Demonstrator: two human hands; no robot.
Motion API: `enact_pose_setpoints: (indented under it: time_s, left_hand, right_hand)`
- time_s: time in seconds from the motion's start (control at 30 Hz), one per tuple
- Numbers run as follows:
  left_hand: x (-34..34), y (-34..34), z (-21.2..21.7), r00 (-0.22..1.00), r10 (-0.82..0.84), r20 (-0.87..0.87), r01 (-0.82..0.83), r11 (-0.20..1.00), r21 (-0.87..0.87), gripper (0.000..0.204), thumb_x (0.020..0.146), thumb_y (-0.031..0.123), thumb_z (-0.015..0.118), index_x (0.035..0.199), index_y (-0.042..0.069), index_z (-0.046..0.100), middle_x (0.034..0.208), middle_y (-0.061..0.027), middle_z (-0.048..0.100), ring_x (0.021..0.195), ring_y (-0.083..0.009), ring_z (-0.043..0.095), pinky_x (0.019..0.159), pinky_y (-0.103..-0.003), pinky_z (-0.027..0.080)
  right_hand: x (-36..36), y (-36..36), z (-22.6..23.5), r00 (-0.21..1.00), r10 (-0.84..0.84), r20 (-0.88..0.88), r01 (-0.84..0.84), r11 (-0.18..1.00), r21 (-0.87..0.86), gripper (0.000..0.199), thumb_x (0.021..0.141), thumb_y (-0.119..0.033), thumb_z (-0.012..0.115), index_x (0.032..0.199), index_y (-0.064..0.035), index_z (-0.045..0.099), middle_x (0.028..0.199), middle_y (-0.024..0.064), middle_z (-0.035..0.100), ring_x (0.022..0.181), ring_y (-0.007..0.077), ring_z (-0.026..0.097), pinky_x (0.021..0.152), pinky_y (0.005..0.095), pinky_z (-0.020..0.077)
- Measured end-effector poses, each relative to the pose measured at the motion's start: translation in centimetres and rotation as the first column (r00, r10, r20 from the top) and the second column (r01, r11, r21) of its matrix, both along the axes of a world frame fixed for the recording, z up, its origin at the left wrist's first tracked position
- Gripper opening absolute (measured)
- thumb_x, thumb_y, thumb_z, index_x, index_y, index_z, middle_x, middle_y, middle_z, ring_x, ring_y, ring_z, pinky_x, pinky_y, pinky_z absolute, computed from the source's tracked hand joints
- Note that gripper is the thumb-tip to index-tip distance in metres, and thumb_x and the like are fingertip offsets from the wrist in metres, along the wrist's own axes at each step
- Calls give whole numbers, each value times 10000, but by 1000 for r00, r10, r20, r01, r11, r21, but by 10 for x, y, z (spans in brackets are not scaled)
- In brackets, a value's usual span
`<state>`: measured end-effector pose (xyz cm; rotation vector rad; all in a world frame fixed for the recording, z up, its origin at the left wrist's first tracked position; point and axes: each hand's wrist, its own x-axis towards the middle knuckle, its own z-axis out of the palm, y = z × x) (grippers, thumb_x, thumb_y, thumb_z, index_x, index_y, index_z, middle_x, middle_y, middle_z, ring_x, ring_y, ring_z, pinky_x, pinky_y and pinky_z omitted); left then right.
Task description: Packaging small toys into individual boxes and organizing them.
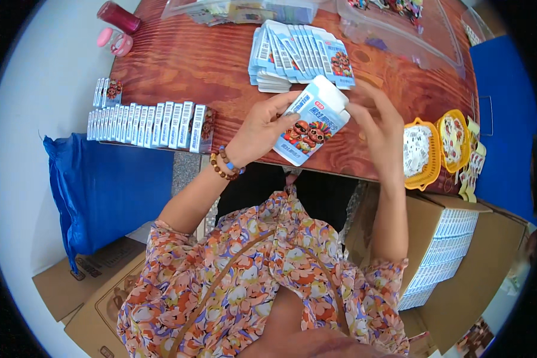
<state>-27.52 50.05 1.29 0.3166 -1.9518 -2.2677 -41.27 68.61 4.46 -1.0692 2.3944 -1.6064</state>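
Our floral blouse [244, 268], our left hand [261, 124] pinching a blue-white carton [307, 128] — top flap [324, 88] up — our right hand [383, 122] spread beside it, flattened cartons [298, 55] fanned beyond.

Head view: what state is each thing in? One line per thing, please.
Left hand: closed on the carton
Right hand: fingers apart beside the carton's upper end, contact unclear
Carton: tilted, upper flap unfolded
Carton pile: flat, fanned out
Carton row: upright, side by side
Left yellow basket: open, holding white pieces
Right yellow basket: open, holding small pieces
Cardboard box: open, cartons packed inside
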Motion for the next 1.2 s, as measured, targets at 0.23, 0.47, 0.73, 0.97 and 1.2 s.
enact_pose_setpoints:
  time_s: [0.23, 0.47, 0.73, 0.97, 1.2]
  left_hand:
    - [3, 27, 7, 997, 70, -19, -52, 510, -859, 1081, 689, 325, 864, 1506, -65, 272, 1336, -223, 465, 1230, -396, 483, 1021, -461, 432]
    - [3, 31, 0, 983, 171, -61, -141, 505, -852, 937, 698, 210, 856, 1464, -17, 365, 1178, -200, 541, 1059, -395, 586, 863, -460, 517]
    - [3, 27, -1, 944, 325, -47, -271, 690, -671, 745, 728, 160, 850, 1365, 1, 500, 1183, -214, 650, 1082, -366, 648, 901, -425, 529]
    - [11, 23, -9, 969, 246, 17, -237, 947, -215, 656, 820, 114, 783, 1409, 16, 512, 1160, -188, 696, 1029, -242, 700, 868, -354, 542]
    - [28, 10, 11, 993, 82, 79, -55, 953, -297, 667, 871, 98, 724, 1436, 63, 370, 1134, -164, 708, 993, -247, 714, 837, -367, 568]
  right_hand:
    - [-19, -16, -24, 795, 270, 543, -258, 961, -99, 142, 953, -66, 664, 1064, 21, 678, 918, 17, 700, 808, 45, 612, 714, 216, 491]
    - [-18, -20, -37, 843, 216, 492, -223, 974, -46, 150, 963, -61, 647, 1087, 19, 669, 929, 21, 691, 844, 54, 614, 751, 222, 492]
    - [33, -17, -49, 950, 43, 311, 66, 942, -330, 340, 929, 6, 675, 1261, 9, 602, 1130, 106, 670, 1032, 158, 665, 877, 303, 559]
    - [33, -13, -55, 882, 248, 402, -74, 913, -400, 286, 946, 42, 629, 1229, 9, 647, 1175, 69, 640, 1041, 120, 623, 892, 251, 498]
    - [18, -1, -46, 921, 309, 236, -245, 933, -265, 188, 915, 39, 648, 1091, 19, 714, 1207, 100, 627, 1074, 150, 613, 904, 273, 498]
